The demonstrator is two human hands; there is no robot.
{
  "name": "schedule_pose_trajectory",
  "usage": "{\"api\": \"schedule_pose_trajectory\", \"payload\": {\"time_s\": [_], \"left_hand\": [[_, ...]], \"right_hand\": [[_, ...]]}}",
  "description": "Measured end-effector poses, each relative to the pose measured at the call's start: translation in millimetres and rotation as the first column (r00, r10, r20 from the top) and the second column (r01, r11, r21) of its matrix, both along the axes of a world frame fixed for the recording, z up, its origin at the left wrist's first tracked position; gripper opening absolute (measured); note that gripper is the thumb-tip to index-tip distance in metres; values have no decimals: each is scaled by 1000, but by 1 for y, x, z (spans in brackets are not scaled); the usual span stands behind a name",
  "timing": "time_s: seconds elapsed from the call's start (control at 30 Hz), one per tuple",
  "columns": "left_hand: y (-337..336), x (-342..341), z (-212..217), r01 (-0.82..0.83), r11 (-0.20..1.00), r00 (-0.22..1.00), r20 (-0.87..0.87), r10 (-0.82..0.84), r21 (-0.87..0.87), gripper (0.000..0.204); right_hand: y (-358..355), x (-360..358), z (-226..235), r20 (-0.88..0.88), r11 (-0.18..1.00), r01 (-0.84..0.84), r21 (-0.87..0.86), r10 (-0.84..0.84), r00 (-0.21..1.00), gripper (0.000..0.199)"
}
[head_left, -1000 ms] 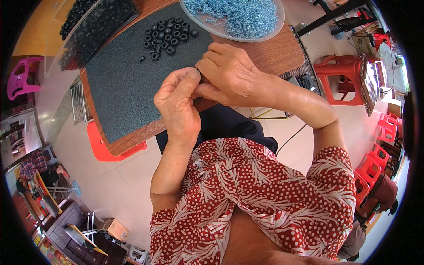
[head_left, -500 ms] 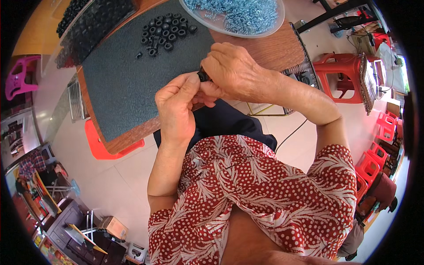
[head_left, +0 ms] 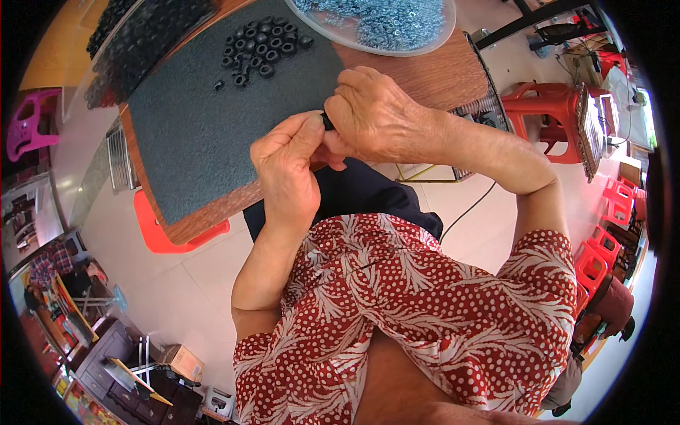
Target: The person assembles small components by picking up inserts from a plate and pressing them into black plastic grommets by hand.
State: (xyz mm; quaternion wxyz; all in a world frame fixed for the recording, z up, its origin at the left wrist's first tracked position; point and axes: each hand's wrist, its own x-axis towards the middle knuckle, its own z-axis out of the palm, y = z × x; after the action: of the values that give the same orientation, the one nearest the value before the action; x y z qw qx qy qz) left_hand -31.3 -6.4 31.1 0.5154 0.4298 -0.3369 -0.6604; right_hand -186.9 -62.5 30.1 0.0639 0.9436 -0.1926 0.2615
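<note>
The fingers (head_left: 314, 129) of the left hand (head_left: 287, 170) and those of the right hand (head_left: 375, 117) pinch together on one small black ring (head_left: 328, 122), mostly hidden between the fingertips, at the near edge of the grey mat (head_left: 205, 120). On the mat's far part lies a heap of black rings (head_left: 263, 48). Beyond the mat, a clear dish (head_left: 425, 44) holds blue-silver metal rings (head_left: 386, 20). The mat covers the wooden bench (head_left: 432, 74).

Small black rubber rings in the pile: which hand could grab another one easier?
Probably the right hand: it sits nearer the pile of small black rubber rings on the grey mat than the left hand.
</note>
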Motion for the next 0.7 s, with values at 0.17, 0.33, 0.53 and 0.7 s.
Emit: {"api": "schedule_pose_trajectory", "payload": {"time_s": [0.17,0.33,0.53,0.7], "left_hand": [[-4,4,6,38,997,999,-30,-36,70,22],[-10,7,6,101,995,995,8,-101,13,21],[-8,-1,1,-38,998,999,-24,37,-39,17],[-6,-2,-1,-88,994,996,-27,86,-62,17]], "right_hand": [[-2,0,1,80,999,3,50,-7,997,26],[-3,2,-1,175,999,-1,39,-6,985,24],[-3,4,0,207,998,4,63,-17,978,21],[-2,5,-1,217,993,30,112,-54,975,21]]}}
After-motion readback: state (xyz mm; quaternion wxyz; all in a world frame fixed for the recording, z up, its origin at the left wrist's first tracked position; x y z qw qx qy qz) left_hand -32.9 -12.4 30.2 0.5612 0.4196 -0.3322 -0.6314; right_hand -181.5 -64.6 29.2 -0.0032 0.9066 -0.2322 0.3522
